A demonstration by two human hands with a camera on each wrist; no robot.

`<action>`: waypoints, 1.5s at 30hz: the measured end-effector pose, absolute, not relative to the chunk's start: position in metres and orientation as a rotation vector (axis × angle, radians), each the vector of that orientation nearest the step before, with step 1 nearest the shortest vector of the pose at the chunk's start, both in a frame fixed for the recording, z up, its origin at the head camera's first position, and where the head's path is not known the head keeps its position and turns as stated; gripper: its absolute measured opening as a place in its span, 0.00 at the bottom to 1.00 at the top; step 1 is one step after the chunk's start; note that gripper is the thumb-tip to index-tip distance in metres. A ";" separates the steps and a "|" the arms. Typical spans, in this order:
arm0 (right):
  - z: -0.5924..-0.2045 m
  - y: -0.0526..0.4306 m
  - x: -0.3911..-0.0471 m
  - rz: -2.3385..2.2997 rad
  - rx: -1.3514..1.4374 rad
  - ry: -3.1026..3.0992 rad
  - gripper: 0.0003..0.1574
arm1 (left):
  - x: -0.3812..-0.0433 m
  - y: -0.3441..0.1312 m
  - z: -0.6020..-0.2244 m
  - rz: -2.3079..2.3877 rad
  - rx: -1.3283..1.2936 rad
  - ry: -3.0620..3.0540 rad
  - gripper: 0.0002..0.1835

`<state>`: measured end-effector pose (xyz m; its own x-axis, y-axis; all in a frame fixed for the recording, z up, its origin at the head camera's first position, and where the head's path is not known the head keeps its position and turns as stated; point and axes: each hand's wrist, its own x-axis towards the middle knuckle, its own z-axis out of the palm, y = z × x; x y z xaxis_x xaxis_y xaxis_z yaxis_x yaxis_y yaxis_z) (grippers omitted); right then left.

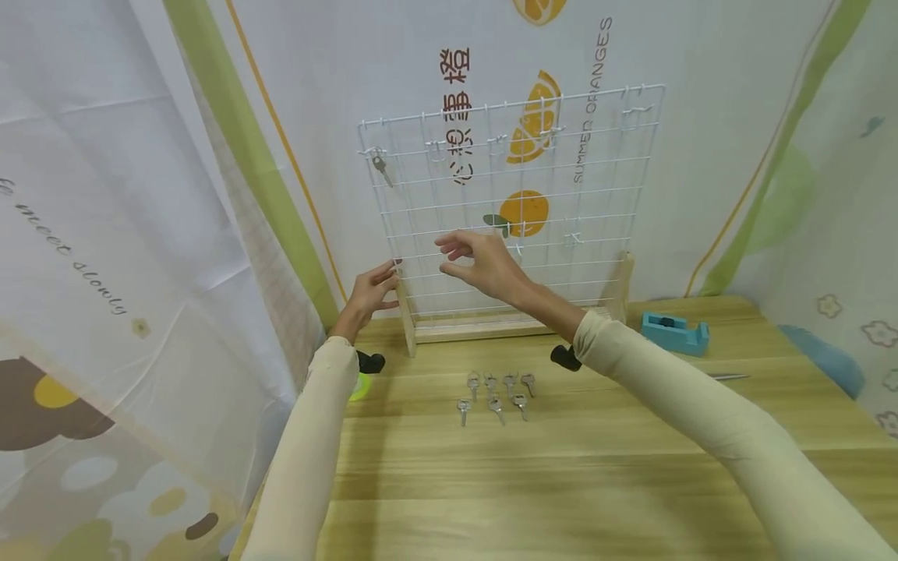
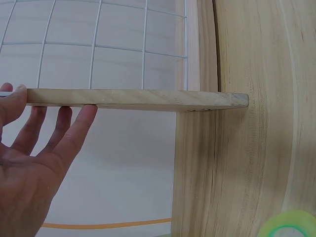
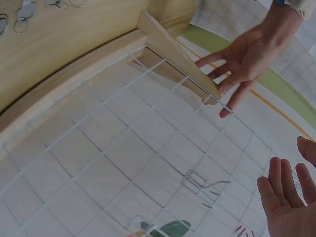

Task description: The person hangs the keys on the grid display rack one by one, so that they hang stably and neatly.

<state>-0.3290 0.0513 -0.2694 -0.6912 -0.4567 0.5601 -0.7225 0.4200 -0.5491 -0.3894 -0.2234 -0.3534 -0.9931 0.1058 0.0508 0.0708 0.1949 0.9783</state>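
A white wire grid rack (image 1: pixel 533 187) stands upright in a wooden base (image 1: pixel 484 333). At its left side, my left hand (image 1: pixel 375 290) grips the upper end of the wooden upright (image 2: pixel 133 96); the thumb lies on the edge and several fingers touch the outer face. Before the grid hovers my right hand (image 1: pixel 484 265), fingers loosely bent and nothing held. A key (image 1: pixel 382 169) hangs from the hook at the grid's upper left. Several loose keys (image 1: pixel 496 403) with rings lie in two rows on the table.
White hooks (image 1: pixel 496 140) are spread over the grid. To the right are a teal tape dispenser (image 1: pixel 675 335) and a thin silver tool (image 1: pixel 730 376). A yellow-green roll (image 1: pixel 361 386) lies by my left wrist. Printed curtains (image 1: pixel 295 47) surround the wooden table (image 1: pixel 435 483).
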 end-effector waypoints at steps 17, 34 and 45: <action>-0.337 0.076 -0.327 1.106 1.046 -2.482 0.23 | -0.391 -0.222 -0.352 1.979 0.150 2.400 0.28; -0.402 0.092 -0.331 1.112 1.065 -2.566 0.17 | -0.393 -0.224 -0.353 1.993 0.169 2.393 0.27; -0.438 0.092 -0.332 1.056 1.046 -2.672 0.18 | -0.395 -0.224 -0.356 1.997 0.171 2.392 0.27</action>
<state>-0.3320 0.0919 -0.4377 -0.7630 -0.5678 0.3089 -0.6257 0.5285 -0.5738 -0.3952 -0.2240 -0.3555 -0.9938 0.0974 0.0541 0.0706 0.1749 0.9821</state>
